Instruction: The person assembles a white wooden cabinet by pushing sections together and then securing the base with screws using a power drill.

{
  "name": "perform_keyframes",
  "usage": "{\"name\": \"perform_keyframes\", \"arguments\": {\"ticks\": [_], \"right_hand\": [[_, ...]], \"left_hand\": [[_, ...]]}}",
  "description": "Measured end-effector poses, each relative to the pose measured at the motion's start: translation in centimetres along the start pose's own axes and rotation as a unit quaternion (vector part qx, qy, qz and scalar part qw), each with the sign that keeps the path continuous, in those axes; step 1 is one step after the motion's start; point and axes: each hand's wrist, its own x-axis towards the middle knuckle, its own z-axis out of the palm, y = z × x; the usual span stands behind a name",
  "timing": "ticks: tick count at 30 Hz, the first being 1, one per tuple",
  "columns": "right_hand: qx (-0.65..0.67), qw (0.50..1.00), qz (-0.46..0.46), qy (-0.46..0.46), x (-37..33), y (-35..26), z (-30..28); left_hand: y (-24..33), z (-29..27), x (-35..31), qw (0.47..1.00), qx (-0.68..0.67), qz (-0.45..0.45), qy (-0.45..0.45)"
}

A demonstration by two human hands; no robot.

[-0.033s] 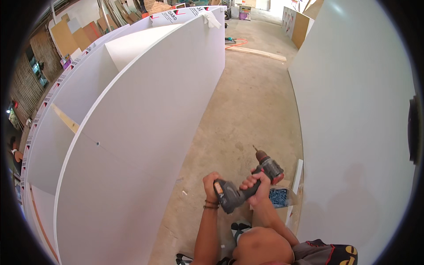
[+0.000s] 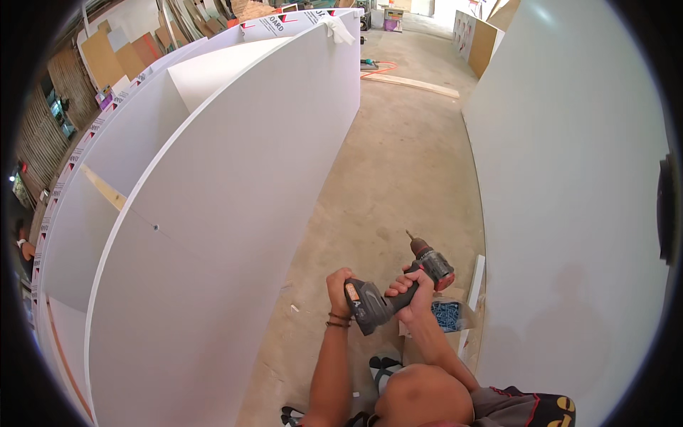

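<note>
A cordless drill (image 2: pixel 431 265) in black and red, with a bit in its chuck, is held over the floor in front of me. My right hand (image 2: pixel 415 293) wraps round its handle. At the other end my left hand (image 2: pixel 339 290) grips the battery pack (image 2: pixel 364 306), its fingers partly hidden behind it. The bit points away from me, toward the upper left. To my left stands a long white panel (image 2: pixel 235 185) of a cabinet carcass, with one screw (image 2: pixel 156 227) showing in its face. A box of blue screws (image 2: pixel 448 317) lies below my right forearm.
Another large white panel (image 2: pixel 569 178) rises on the right, leaving a strip of concrete floor (image 2: pixel 388 164) between the two. Farther along lie a wooden batten (image 2: pixel 413 86) and an orange cord (image 2: pixel 384 66). A white strip (image 2: pixel 476 281) leans near the right panel.
The view has shifted very slightly. The drill and both hands sit a little higher and farther left in the picture, with the same hold.
</note>
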Motion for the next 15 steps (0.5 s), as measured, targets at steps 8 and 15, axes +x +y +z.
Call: {"name": "perform_keyframes", "arguments": {"ticks": [8,15], "right_hand": [[-0.210,0.975,-0.070,0.005,-2.6,-4.2,0.8],[-0.805,0.549,-0.221,-0.030,9.3,-2.6,2.0]], "left_hand": [[1.1,-7.5,2.3,0.981,-0.060,0.016,0.182],[-3.2,-13.4,-3.9,0.953,-0.234,-0.170,0.088]]}}
